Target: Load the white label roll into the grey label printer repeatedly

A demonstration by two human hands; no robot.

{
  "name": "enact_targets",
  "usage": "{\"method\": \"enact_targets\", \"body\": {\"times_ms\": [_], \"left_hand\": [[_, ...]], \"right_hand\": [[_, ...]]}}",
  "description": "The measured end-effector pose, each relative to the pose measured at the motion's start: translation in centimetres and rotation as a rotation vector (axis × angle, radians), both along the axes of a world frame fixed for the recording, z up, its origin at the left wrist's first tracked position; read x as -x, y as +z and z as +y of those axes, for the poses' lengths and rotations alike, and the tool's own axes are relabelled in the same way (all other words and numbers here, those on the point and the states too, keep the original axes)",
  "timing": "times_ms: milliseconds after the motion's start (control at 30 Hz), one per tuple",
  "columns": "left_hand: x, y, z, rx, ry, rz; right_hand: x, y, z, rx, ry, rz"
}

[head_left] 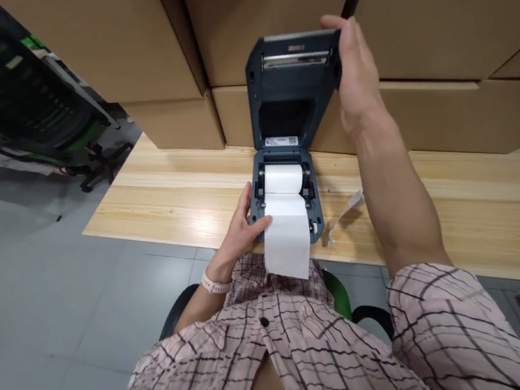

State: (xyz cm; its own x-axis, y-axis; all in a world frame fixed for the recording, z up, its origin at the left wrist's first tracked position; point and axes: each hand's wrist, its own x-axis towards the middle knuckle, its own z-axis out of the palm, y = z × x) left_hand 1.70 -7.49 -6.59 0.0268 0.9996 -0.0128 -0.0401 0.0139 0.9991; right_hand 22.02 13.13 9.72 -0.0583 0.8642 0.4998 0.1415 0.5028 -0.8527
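A dark blue-grey label printer [318,221] sits on the wooden table with its lid [288,83] raised. Inside lies a white paper roll [283,178], and its loose strip [288,244] runs out over the front and hangs past the table edge. My left hand [246,228] grips the printer's left side, its thumb on top at the strip's left edge. Up at the lid's top right corner, my right hand [357,73] is closed around the edge; some of its fingers are hidden behind the lid.
Large cardboard boxes [274,23] are stacked along the back of the wooden table [167,201]. A white cable [347,212] lies right of the printer. To the left stands a black and green office chair [26,97] on the grey floor.
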Motion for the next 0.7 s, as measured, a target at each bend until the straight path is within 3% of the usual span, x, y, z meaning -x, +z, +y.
{"method": "enact_targets", "body": {"times_ms": [100,233,367,500,700], "left_hand": [[0.9,0.8,-0.5,-0.018,0.040,0.052],[2.6,3.1,0.1,-0.213,0.234,0.079],[2.0,3.9,1.8,-0.274,0.252,0.094],[-0.3,2.4,1.9,-0.099,0.123,0.029],[-0.9,0.8,0.8,0.022,0.052,-0.038]], "right_hand": [[-1.0,-2.1,-4.9,-0.144,-0.025,-0.111],[-2.2,-6.3,-12.4,-0.271,0.052,-0.047],[-2.4,-10.8,-18.0,-0.076,-0.022,-0.166],[-2.3,-13.9,-19.7,0.182,-0.064,-0.241],[-3.2,-15.2,-19.4,0.482,0.189,-0.106]]}}
